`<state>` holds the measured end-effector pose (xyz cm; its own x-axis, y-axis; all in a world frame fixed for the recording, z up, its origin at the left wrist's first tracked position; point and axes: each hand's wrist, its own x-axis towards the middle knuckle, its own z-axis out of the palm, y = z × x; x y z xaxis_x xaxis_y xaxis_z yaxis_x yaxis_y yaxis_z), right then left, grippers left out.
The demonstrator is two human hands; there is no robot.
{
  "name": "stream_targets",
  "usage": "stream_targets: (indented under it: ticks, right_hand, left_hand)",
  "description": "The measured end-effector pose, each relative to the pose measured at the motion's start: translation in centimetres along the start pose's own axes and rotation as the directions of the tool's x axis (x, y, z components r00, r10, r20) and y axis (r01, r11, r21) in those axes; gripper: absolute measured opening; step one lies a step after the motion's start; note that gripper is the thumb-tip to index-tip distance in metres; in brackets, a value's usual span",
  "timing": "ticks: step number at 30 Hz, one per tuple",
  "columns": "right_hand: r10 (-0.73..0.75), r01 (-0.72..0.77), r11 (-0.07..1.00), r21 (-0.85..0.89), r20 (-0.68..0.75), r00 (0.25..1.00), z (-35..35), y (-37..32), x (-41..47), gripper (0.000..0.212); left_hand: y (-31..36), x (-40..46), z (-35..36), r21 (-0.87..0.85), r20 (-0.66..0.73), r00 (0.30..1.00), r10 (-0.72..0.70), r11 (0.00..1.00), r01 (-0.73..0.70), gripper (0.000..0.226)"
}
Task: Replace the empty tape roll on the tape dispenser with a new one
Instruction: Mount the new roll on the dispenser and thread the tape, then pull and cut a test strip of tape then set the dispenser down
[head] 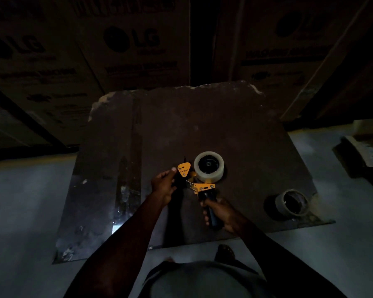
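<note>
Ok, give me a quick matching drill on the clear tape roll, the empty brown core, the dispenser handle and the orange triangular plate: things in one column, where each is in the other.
Things:
1. clear tape roll
2. empty brown cardboard core
3. dark blue dispenser handle
4. orange triangular plate

Places:
A. gripped in the right hand
B. at the left hand's fingertips
C. mounted on the dispenser hub
D. lying alone near the board's right corner

Pairs: 1-C, 2-D, 3-A, 4-B
</note>
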<state>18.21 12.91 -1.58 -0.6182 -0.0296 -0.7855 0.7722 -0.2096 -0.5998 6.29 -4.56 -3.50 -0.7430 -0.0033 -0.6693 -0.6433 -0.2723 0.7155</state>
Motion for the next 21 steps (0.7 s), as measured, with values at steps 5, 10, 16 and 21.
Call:
stream_targets:
  ticks: [5, 10, 16, 21]
  right_hand:
    - [-0.111, 0.1, 0.992, -0.083, -0.139, 0.984, -0.2, 1.7, -0.6, 0.012]
    - [-0.412, 0.245, 0.841, -0.483, -0.278, 0.868, -2.0, 3.9, -0.7, 0.021]
    - [-0.571, 0.191, 0.705, -0.683, -0.387, 0.724, -3.0, 5.9, -0.4, 0.045]
    - [-0.664, 0.17, 0.626, -0.761, -0.405, 0.629, -1.4, 5.7, -2.3, 0.058]
  left_hand:
    - [-0.1, -0.3, 0.9, 0.063, -0.084, 0.996, 0.014, 0.998, -0.008, 0.015]
    - [0.5, 0.6, 2.5, 0.212, -0.038, 0.998, 0.045, 0.977, -0.036, 0.013]
    - [0.8, 3.1, 3.9, 0.447, 0.12, 0.986, 0.118, 0.88, -0.16, 0.031]
    - [0.8, 4.7, 4.9, 0.733, 0.322, 0.92, 0.224, 0.556, -0.392, 0.023]
